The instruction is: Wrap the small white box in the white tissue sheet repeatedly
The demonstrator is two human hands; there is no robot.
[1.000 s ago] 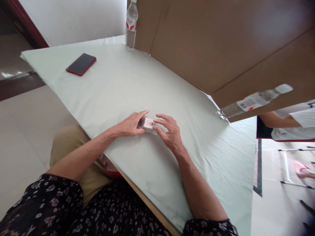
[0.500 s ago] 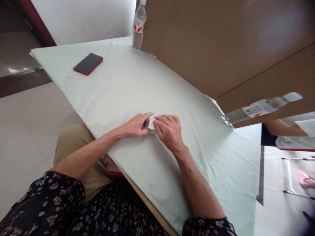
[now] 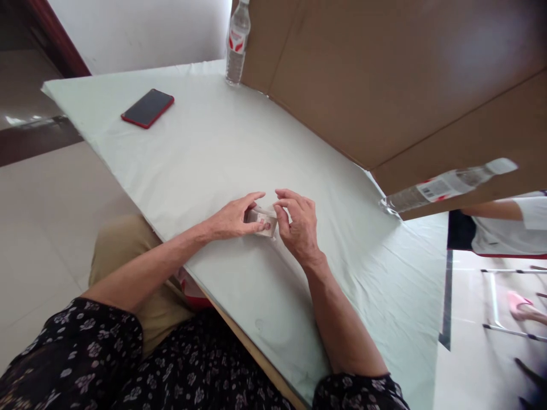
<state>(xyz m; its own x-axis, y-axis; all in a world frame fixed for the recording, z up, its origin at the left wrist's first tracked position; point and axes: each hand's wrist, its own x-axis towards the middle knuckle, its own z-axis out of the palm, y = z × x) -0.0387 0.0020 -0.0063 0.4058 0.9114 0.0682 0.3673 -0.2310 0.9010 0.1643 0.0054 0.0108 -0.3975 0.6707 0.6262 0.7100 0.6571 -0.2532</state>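
Observation:
A small pale box [image 3: 265,221] with reddish print on its side rests low over the green-white cloth. My left hand [image 3: 233,219] holds it from the left, with the thumb along its near face and the fingers behind it. My right hand [image 3: 298,225] is at the box's upper right corner. Its thumb and forefinger are bent together in a pinch, the other fingers curved above. What lies between those fingertips is too small to make out.
A tablet or phone in a red case [image 3: 148,108] lies at the far left. One water bottle [image 3: 237,45] stands by a large cardboard panel [image 3: 342,74]; another bottle [image 3: 444,185] is at the panel's right end. Beyond it, a person's arm [image 3: 491,210] shows.
My right hand has drawn slightly up and away from the box, uncovering its printed side. My left hand keeps its hold. The whole view has shifted a little.

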